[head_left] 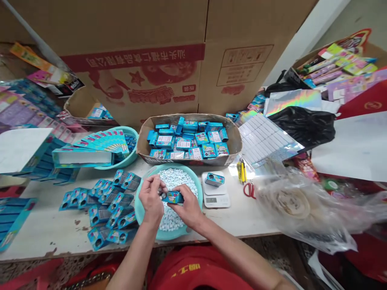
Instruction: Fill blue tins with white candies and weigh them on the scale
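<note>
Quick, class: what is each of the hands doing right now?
Left hand: closed, fingertips on small pale candies.
Right hand: closed, holding a small blue box.

Bowl [138, 201] before the carton [189, 162] — scale [217, 201] to its right, small boxes [99, 214] left.

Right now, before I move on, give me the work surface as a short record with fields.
left hand: small pale pieces at its fingertips, beside the held box
right hand: holds a small blue box over the basin
basin: teal, filled with pale pieces
scale: right of the basin, one blue box on it; readout too small to read
carton: behind the basin, many blue boxes inside
left of basin: a group of blue boxes on the table
right of scale: yellow tool, red-handled scissors
</note>
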Motion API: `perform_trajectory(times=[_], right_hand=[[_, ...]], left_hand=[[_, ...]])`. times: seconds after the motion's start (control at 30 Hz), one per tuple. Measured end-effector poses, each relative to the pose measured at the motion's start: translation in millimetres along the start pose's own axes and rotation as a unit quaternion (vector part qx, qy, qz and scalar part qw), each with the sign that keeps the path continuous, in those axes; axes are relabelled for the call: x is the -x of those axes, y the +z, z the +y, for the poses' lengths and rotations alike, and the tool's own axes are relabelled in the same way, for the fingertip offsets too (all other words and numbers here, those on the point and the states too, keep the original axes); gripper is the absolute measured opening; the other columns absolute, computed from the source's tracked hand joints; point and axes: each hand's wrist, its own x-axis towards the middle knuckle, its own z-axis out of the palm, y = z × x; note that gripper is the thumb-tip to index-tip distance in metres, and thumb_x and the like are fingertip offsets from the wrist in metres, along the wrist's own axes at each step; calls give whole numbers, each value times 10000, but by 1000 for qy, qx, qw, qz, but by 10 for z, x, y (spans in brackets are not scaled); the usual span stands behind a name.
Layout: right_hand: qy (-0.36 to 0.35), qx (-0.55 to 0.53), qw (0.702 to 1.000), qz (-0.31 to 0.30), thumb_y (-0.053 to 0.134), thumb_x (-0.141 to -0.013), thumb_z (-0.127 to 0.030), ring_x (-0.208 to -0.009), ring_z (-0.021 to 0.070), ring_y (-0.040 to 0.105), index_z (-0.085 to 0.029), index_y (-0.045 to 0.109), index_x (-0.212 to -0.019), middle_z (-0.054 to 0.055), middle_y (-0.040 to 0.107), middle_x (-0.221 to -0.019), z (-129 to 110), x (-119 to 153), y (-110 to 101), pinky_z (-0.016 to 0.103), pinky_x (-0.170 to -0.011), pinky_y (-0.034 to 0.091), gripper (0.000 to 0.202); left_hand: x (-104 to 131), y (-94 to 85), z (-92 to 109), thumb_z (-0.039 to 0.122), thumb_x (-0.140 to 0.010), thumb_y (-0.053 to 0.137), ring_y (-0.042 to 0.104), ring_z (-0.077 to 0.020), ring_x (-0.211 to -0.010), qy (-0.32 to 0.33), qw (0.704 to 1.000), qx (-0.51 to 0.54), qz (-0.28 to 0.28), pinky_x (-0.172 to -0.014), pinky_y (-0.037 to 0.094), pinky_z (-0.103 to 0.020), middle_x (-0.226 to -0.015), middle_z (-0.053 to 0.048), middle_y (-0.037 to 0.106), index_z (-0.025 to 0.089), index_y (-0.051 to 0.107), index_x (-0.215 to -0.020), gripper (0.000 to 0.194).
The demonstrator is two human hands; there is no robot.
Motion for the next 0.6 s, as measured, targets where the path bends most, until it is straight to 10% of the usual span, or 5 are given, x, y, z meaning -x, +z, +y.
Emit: perform_trajectory(times=[0.3, 0.47, 0.6], right_hand=[[36, -72, 997, -8, 765, -625, -140, -921, 213, 544, -224, 588, -927, 15, 583, -936, 210, 92, -295, 343, -833, 415, 360], [38, -78, 996, 22, 744, -692, -285, -905, 217, 564, -232, 611, -932, 31, 583, -940, 124, 230, -706, 338, -819, 447, 279], [48, -73, 995, 46, 756, -681, -313, -883, 206, 575, -227, 610, -936, 23, 598, -932, 92, 244, -763, 315, -797, 457, 306]], left_hand=[[-253, -200, -320, 438, -770, 565, 459, -89, -457, -12, 993, -113, -3, -448, 342, -198, -568, 41, 506, 185, 578, -804, 256], [-397, -452, -839, 371, -746, 595, 534, -274, -1026, 16, 860, -499, -109, -882, 403, -401, -967, -81, 647, 216, 650, -851, 195], [-248, -367, -1127, 416, -826, 519, 411, -316, -1159, 49, 743, -654, -134, -932, 343, -455, -1181, -114, 559, 227, 592, -1126, 362]])
